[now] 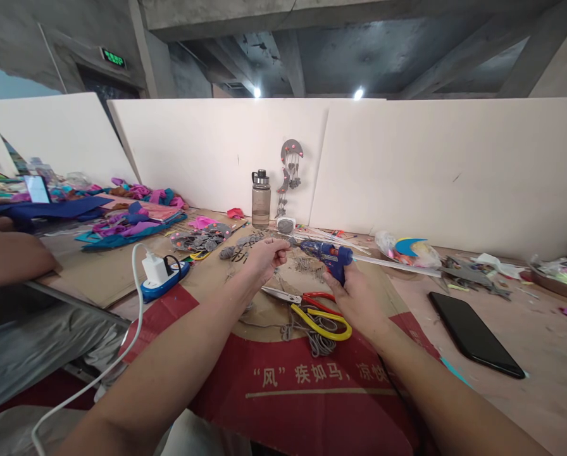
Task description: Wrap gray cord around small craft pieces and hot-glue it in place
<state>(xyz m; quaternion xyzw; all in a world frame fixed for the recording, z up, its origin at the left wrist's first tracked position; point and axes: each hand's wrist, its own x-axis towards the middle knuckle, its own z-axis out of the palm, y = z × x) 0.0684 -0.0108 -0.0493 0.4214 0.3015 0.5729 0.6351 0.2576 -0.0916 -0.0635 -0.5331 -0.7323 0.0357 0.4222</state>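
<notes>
My right hand (pixel 354 294) is wrapped round a blue hot glue gun (pixel 328 253), its nozzle pointing left with a clear glue stick (pixel 392 263) out of its back. My left hand (pixel 268 258) is closed in a pinch by the nozzle. Something small and grey shows at its fingertips, too small to name. Below the hands, red-handled scissors (pixel 283 294) and yellow-handled scissors (pixel 321 322) lie on the cardboard (pixel 264 348). Loose grey yarn (pixel 321 345) is tangled under the handles, and more grey yarn (pixel 307 265) lies just beyond.
A water bottle (pixel 261 202) stands by the white partition (pixel 188 152), near a hanging grey moon ornament (pixel 290 152). A blue power strip (pixel 164 282) with a white cable lies left, a black phone (pixel 473 332) right. Another person's arm (pixel 18 259) rests at the left edge.
</notes>
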